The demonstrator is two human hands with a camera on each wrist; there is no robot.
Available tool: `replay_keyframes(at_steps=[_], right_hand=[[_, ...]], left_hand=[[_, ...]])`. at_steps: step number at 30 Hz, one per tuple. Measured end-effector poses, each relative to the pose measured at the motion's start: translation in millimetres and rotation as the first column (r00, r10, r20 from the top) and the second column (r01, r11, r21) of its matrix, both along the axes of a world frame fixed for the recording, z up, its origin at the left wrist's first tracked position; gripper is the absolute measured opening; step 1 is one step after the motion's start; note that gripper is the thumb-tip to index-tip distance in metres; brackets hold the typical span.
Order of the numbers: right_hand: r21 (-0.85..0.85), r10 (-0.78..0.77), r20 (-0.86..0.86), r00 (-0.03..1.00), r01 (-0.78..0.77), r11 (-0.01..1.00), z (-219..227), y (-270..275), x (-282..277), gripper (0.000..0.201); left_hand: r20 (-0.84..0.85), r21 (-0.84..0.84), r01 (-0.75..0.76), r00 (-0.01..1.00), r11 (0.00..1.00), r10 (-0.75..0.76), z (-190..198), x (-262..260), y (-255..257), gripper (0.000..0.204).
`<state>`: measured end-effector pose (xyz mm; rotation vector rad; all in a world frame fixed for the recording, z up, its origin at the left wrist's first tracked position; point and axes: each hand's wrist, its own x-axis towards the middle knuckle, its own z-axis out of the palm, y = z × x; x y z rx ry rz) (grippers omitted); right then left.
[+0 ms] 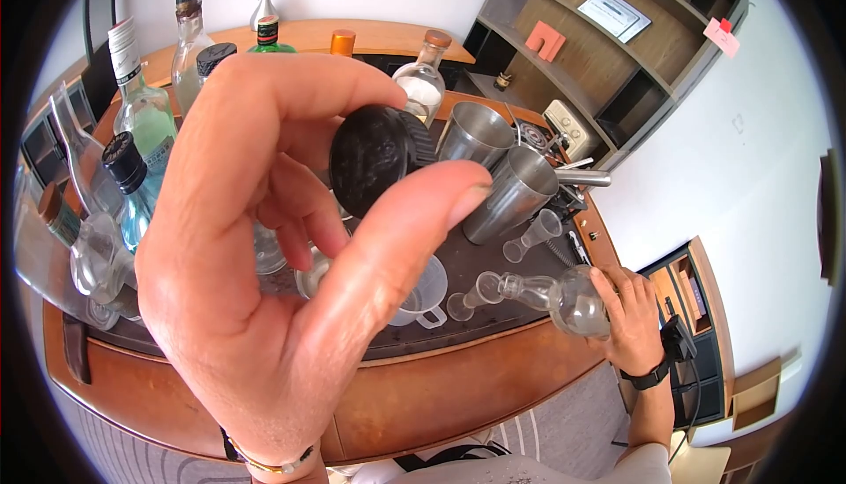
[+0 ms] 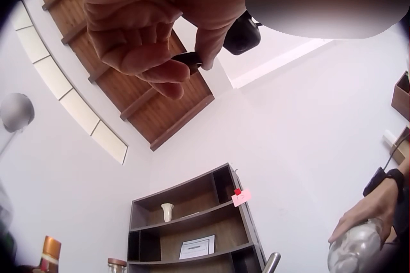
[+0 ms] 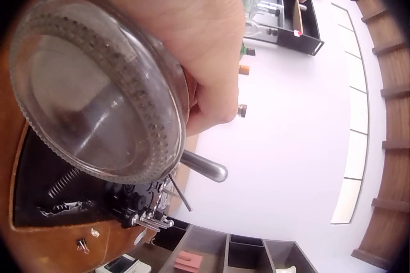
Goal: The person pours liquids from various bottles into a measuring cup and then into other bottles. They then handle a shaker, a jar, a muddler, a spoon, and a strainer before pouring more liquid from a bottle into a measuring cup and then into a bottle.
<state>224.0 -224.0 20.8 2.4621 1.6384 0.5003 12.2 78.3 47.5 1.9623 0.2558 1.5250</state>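
Observation:
In the head view my left hand (image 1: 264, 246) is raised close to the camera and pinches a round black cap (image 1: 374, 160) between thumb and index finger. The left wrist view shows the same hand (image 2: 160, 23) from below, the dark cap (image 2: 188, 60) at its fingertips. At the right, my right hand (image 1: 633, 318) grips a clear glass bottle (image 1: 577, 302) by its body; the bottle is tilted on its side, its neck toward the small glass measuring cups (image 1: 483, 290). The ridged bottle base (image 3: 96, 94) fills much of the right wrist view, beside the right hand (image 3: 186, 36).
Several bottles stand at the left and back, among them a blue one (image 1: 132, 193) and a pale green one (image 1: 145, 114). Metal shaker tins (image 1: 520, 189), another measuring glass (image 1: 533, 237) and a clear plastic jug (image 1: 423, 295) are on the dark mat. A shelf (image 1: 599, 44) stands behind.

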Motion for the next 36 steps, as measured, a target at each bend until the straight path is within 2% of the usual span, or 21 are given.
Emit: replay_keyframes(at_steps=[10,13,15,18,36], right_hand=[[-0.003,0.017,0.042,0.999,-0.017,1.000,2.6,1.0,-0.9,0.117],[-0.005,0.023,0.047,0.999,-0.023,1.000,4.8,2.0,-1.6,0.115],[-0.004,0.030,0.046,0.999,-0.029,1.000,5.6,2.3,-1.4,0.115],[-0.013,0.027,0.052,0.998,-0.026,1.000,7.1,3.1,-2.6,0.115],[-0.037,0.025,0.068,0.997,-0.023,0.999,10.2,2.3,-5.8,0.116]], left_hand=[[0.021,0.005,-0.001,1.000,1.000,0.001,1.2,-2.9,1.1,0.021],[0.136,-0.073,0.135,0.983,0.988,-0.125,-3.5,0.9,4.5,0.021],[0.144,-0.086,0.133,0.982,0.987,-0.120,-4.0,0.8,4.6,0.022],[0.040,-0.042,-0.016,0.999,0.999,0.018,2.4,-3.1,-0.1,0.023],[0.089,-0.068,-0.003,0.996,0.998,0.009,4.4,-1.4,-3.9,0.026]])
